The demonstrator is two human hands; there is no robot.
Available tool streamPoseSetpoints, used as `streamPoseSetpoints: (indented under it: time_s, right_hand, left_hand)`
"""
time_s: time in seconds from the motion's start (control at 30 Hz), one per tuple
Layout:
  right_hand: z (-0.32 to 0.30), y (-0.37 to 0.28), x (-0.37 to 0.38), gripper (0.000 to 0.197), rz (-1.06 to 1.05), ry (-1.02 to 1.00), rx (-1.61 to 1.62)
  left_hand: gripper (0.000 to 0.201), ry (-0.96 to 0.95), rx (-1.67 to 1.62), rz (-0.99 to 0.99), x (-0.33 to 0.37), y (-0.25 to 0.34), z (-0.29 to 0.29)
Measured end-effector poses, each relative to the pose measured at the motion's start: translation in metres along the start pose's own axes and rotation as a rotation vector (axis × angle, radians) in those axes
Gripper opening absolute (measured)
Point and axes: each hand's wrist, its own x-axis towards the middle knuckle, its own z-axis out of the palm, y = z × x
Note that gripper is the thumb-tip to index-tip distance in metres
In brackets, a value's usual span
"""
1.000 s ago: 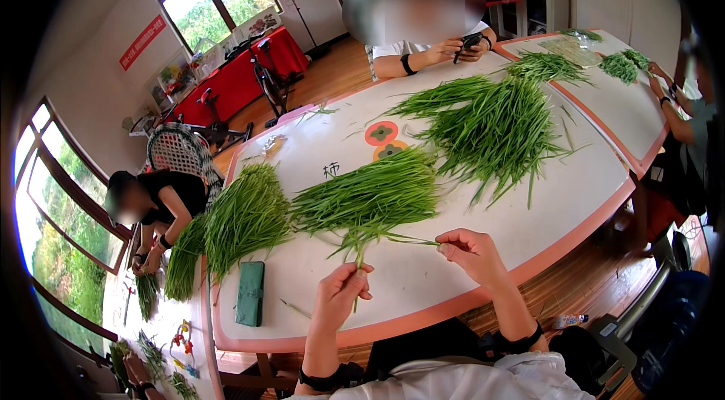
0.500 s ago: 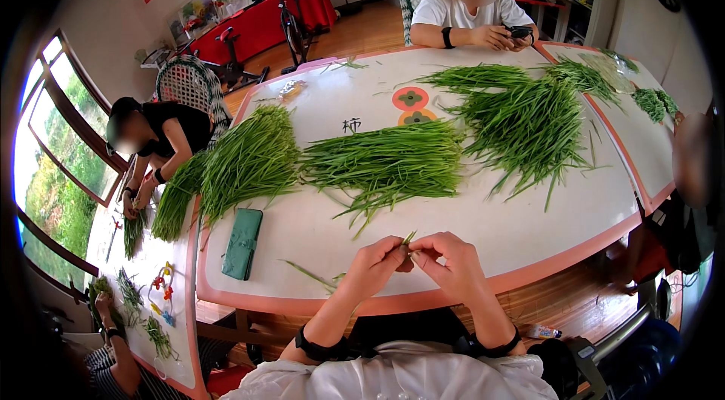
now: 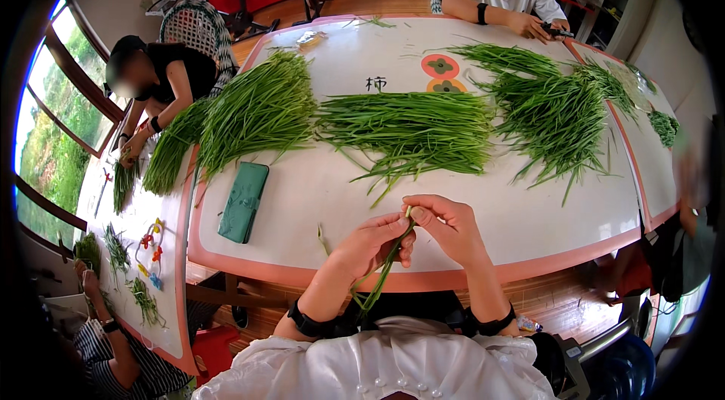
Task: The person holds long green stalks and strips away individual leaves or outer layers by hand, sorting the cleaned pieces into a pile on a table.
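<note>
Both my hands meet above the near edge of the white table. My left hand (image 3: 375, 240) is closed around a thin bunch of long green chives (image 3: 387, 270), whose leaves hang down toward my lap. The thumb and fingers of my right hand (image 3: 445, 225) pinch the pale upper end of the same bunch. How many strands there are, I cannot tell. Just beyond my hands lies a wide pile of chives (image 3: 415, 132), its strands running sideways. A short loose piece of chive (image 3: 322, 240) rests left of my left hand.
More chives are heaped at the left (image 3: 260, 109) and right (image 3: 555, 117). A green wallet-like case (image 3: 243, 202) lies at the table's left. One person (image 3: 170, 83) handles greens on the left, another (image 3: 498, 0) sits opposite with a phone. A striped sleeve (image 3: 113, 362) shows lower left.
The view has shifted, so the table sits higher in it. The chives now hang long below my left hand; before, only a short tip showed between my fingers.
</note>
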Motion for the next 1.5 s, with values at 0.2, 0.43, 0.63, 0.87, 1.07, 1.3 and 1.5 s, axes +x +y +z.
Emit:
streamPoseSetpoints:
  time_s: [0.2, 0.43, 0.63, 0.87, 1.07, 1.3, 1.5]
  right_hand:
    - [0.015, -0.006, 0.001, 0.024, 0.071, -0.033, 0.037]
    - [0.025, -0.005, 0.001, 0.032, 0.089, -0.025, -0.085]
    - [0.043, 0.008, -0.006, 0.05, 0.263, -0.124, 0.518]
    - [0.054, 0.006, -0.027, 0.062, 0.515, -0.534, 0.644]
    - [0.04, 0.001, -0.046, 0.052, 0.61, -0.65, 0.336]
    - [-0.005, -0.023, -0.065, 0.035, 0.231, -0.491, -0.352]
    - [-0.044, -0.024, -0.018, 0.026, 0.203, -0.083, -0.482]
  left_hand:
    - [0.021, -0.026, -0.073, -0.034, -0.003, -0.004, -0.013]
    - [0.023, -0.033, -0.099, 0.027, 0.001, -0.009, -0.022]
    - [0.025, 0.201, -0.078, 0.264, -0.005, 0.005, -0.003]
    - [0.027, 0.33, -0.064, 0.514, -0.016, 0.025, -0.015]
    - [0.027, 0.353, -0.082, 0.543, -0.023, 0.033, -0.029]
    - [0.028, 0.277, -0.114, 0.449, 0.0, 0.049, -0.042]
    - [0.028, 0.245, -0.007, 0.261, 0.023, 0.057, -0.035]
